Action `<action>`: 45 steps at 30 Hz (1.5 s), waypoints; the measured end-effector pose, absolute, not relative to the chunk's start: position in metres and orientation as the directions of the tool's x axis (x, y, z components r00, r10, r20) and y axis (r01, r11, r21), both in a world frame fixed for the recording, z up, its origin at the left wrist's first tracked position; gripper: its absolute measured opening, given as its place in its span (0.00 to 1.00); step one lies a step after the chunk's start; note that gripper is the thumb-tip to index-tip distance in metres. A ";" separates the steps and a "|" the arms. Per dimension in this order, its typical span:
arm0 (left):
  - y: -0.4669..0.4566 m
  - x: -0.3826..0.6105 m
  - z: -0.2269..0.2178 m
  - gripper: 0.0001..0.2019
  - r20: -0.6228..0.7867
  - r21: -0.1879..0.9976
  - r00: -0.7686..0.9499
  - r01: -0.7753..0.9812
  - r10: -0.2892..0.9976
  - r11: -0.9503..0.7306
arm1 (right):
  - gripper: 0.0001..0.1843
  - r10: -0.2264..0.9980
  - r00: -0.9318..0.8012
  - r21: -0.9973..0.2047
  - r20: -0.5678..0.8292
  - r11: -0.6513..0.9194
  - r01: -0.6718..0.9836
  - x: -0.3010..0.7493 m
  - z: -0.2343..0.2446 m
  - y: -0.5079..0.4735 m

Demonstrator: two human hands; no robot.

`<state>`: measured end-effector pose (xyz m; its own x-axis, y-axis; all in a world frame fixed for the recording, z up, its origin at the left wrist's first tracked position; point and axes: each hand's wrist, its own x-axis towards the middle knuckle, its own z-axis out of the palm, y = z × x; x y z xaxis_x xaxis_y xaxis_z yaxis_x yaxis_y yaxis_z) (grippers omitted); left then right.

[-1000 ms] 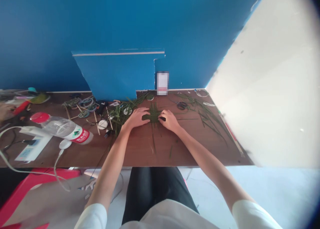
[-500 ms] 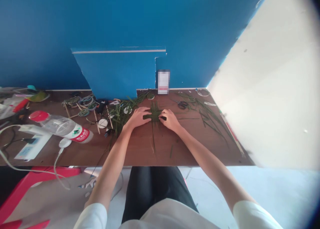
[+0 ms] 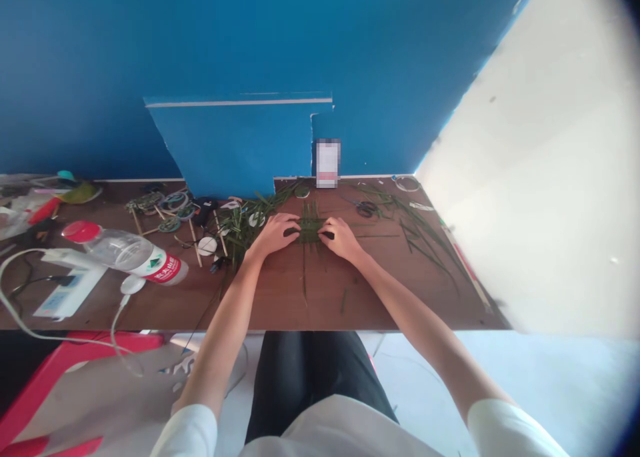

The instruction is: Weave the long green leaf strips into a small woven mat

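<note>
A small mat of woven green leaf strips [image 3: 311,230] lies on the brown table, with loose strip ends sticking out at its far and near sides. My left hand [image 3: 276,234] grips its left edge between thumb and fingers. At the opposite edge, my right hand [image 3: 342,237] pinches the strips with curled fingers. One long strip trails from the mat toward the table's front. Beside my left hand is a heap of loose green leaves [image 3: 245,227]. Dark scissors [image 3: 365,208] rest beyond my right hand.
A plastic bottle with a red cap [image 3: 133,252] lies on its side at the left, by a white power strip [image 3: 70,290] with cables. Wooden sticks and rings [image 3: 170,210] clutter the back left. More leaf strips [image 3: 425,237] spread at the right, near the white wall [image 3: 560,150].
My left hand has shifted slightly at the mat's left edge, its fingertips now drawn back a little. The right hand stays nearly in place. The camera view has moved very slightly.
</note>
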<state>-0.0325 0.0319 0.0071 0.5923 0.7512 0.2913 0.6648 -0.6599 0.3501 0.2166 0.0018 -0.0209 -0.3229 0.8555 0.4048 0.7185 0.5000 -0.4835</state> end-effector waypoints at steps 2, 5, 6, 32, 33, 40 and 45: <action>0.032 -0.032 0.006 0.08 0.291 0.345 0.589 0.670 0.754 -0.657 | 0.05 0.853 -0.324 -0.486 0.410 0.504 0.714 0.217 -0.021 0.002; 0.032 -0.030 0.007 0.08 0.279 0.346 0.586 0.678 0.761 -0.649 | 0.06 0.853 -0.323 -0.489 0.410 0.505 0.712 0.217 -0.021 0.002; 0.032 -0.030 0.007 0.08 0.276 0.346 0.583 0.681 0.764 -0.645 | 0.06 0.854 -0.321 -0.490 0.409 0.503 0.712 0.217 -0.021 0.002; 0.034 -0.025 0.007 0.08 0.338 0.409 0.521 0.669 0.784 -0.621 | 0.06 0.864 -0.315 -0.505 0.393 0.489 0.711 0.216 -0.021 0.002; 0.034 -0.025 0.007 0.08 0.337 0.411 0.517 0.671 0.787 -0.617 | 0.06 0.863 -0.316 -0.504 0.395 0.491 0.710 0.216 -0.021 0.002; 0.037 -0.020 0.002 0.06 0.312 0.402 0.516 0.689 0.798 -0.603 | 0.05 0.864 -0.317 -0.498 0.392 0.489 0.716 0.216 -0.021 0.003; 0.037 -0.018 0.001 0.06 0.305 0.412 0.470 0.719 0.828 -0.560 | 0.06 0.866 -0.321 -0.503 0.383 0.487 0.714 0.217 -0.022 0.003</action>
